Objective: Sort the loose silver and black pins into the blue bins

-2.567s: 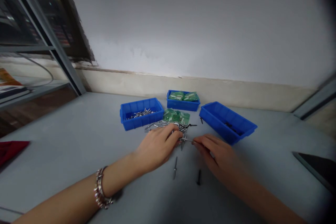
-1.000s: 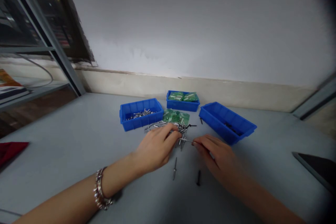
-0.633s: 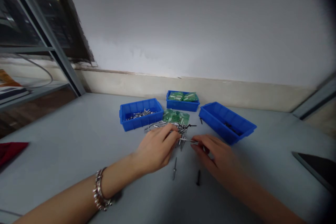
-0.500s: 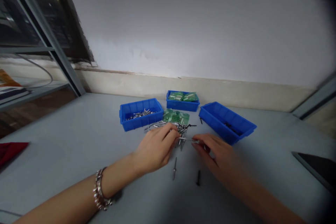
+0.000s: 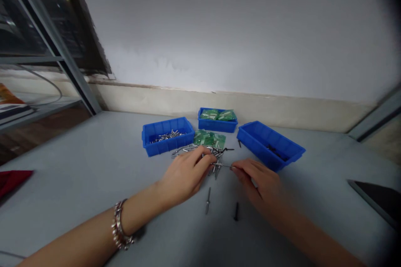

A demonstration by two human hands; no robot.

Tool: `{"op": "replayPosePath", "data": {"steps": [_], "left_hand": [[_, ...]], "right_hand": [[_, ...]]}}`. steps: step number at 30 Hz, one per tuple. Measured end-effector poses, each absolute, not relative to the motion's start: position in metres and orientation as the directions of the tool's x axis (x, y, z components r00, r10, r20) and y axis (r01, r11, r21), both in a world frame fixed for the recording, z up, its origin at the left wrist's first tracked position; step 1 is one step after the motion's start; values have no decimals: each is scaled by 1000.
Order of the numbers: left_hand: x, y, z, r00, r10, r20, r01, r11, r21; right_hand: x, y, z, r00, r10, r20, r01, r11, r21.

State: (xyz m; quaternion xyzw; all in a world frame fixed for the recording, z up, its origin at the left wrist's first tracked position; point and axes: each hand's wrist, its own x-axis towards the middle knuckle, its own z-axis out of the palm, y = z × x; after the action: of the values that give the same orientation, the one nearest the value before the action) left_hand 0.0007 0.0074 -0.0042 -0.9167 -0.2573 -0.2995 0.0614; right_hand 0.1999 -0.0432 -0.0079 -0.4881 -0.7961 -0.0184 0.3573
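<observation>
My left hand [image 5: 188, 172] pinches one end of a thin metal rivet [image 5: 223, 165], and my right hand [image 5: 257, 179] has thumb and fingertips closed on its other end. Behind my left hand lies a loose pile of silver rivets [image 5: 216, 171], partly hidden by the fingers. Nearer to me, a single silver rivet [image 5: 208, 201] and a black screw [image 5: 236, 212] lie apart on the grey table [image 5: 150, 233]. A green bag [image 5: 209, 138] rests just beyond the pile.
Silver rivets fill part of the left blue bin [image 5: 169, 144]. The back blue bin [image 5: 217, 125] holds green bags; dark screws lie in the right blue bin [image 5: 269, 146]. A dark flat object [image 5: 379, 200] is at right, red cloth [image 5: 14, 180] at left.
My right hand's fingers have shifted slightly and drawn closer together at the rivet's end. My left hand stays almost where it was.
</observation>
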Motion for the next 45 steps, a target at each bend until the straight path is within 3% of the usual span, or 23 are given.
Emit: {"op": "replayPosePath", "data": {"steps": [10, 17, 28, 45], "left_hand": [[0, 6, -3, 689, 418, 593, 486, -872, 50], [-1, 5, -1, 691, 439, 574, 504, -862, 52], [1, 4, -1, 665, 491, 563, 465, -862, 203], [1, 5, 0, 685, 471, 556, 475, -867, 149]], "right_hand": [[199, -43, -9, -261, 804, 534, 795, 492, -354], [199, -44, -10, -277, 769, 577, 789, 525, -321], [198, -43, -7, -314, 732, 604, 777, 564, -279], [200, -44, -8, -300, 734, 609, 779, 558, -288]]}}
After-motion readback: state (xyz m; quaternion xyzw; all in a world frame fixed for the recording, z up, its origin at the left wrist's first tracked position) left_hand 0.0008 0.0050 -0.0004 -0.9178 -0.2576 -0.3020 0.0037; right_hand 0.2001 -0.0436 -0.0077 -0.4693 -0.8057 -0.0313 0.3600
